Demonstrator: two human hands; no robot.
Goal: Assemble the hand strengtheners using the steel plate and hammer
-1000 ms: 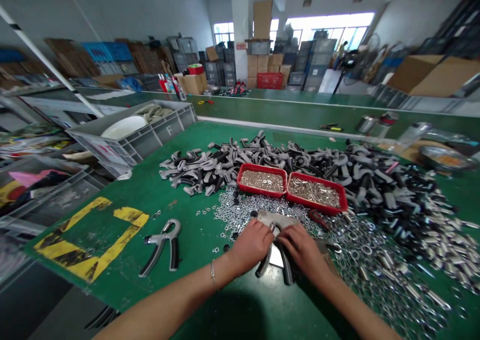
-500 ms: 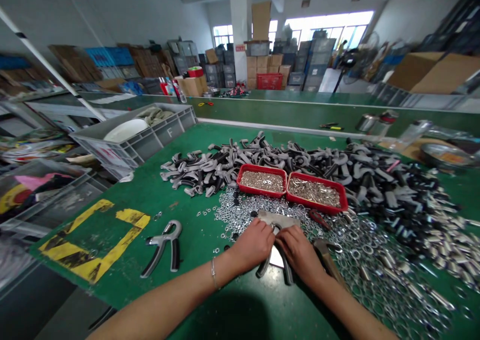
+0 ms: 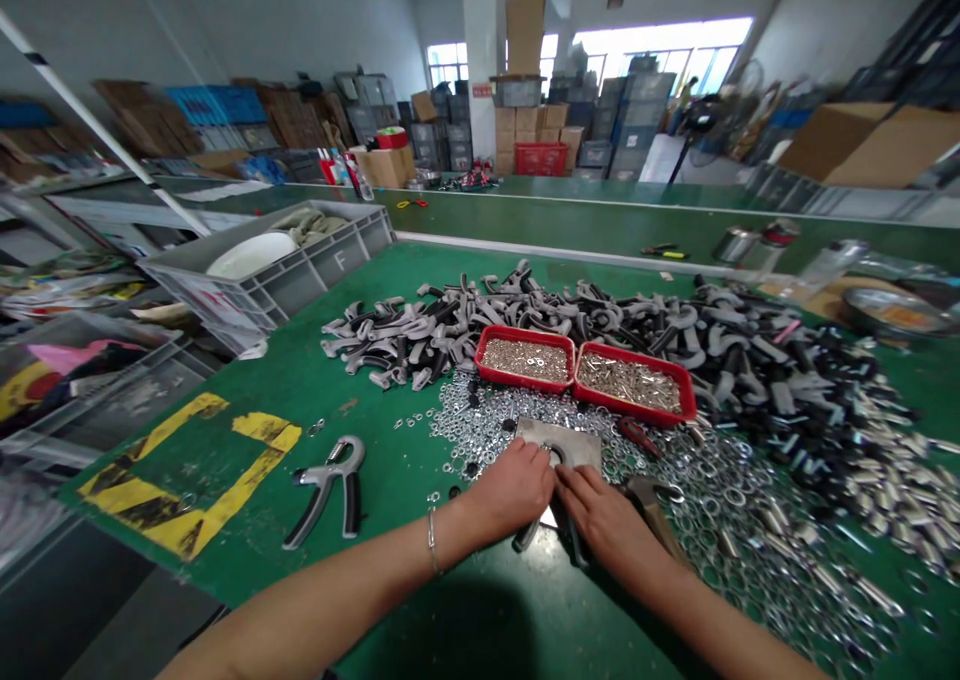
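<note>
A grey and black hand grip (image 3: 578, 544) lies over a metal plate (image 3: 581, 446) at the front of the bench, its handles toward me. My left hand (image 3: 517, 480) closes on its left side, fingers bent near the top. On the other side my right hand (image 3: 600, 510) grips it with curled fingers. Both hands hide most of the hand grip, and any small part between the fingertips cannot be made out. To the left, another hand grip (image 3: 330, 490) rests on the green bench (image 3: 390, 560). A hammer (image 3: 656, 515) lies just right of my right hand.
Two red trays (image 3: 525, 382) of small metal parts stand beyond the plate. Loose washers (image 3: 480, 430) spread around them. Behind is a heap of grey handles (image 3: 420, 335); metal sleeves (image 3: 907, 490) pile at right. A grey crate (image 3: 322, 265) sits at the left edge.
My right hand has shifted slightly, its fingers now lying further over the hand grip and close against my left hand. My left hand stays nearly in place.
</note>
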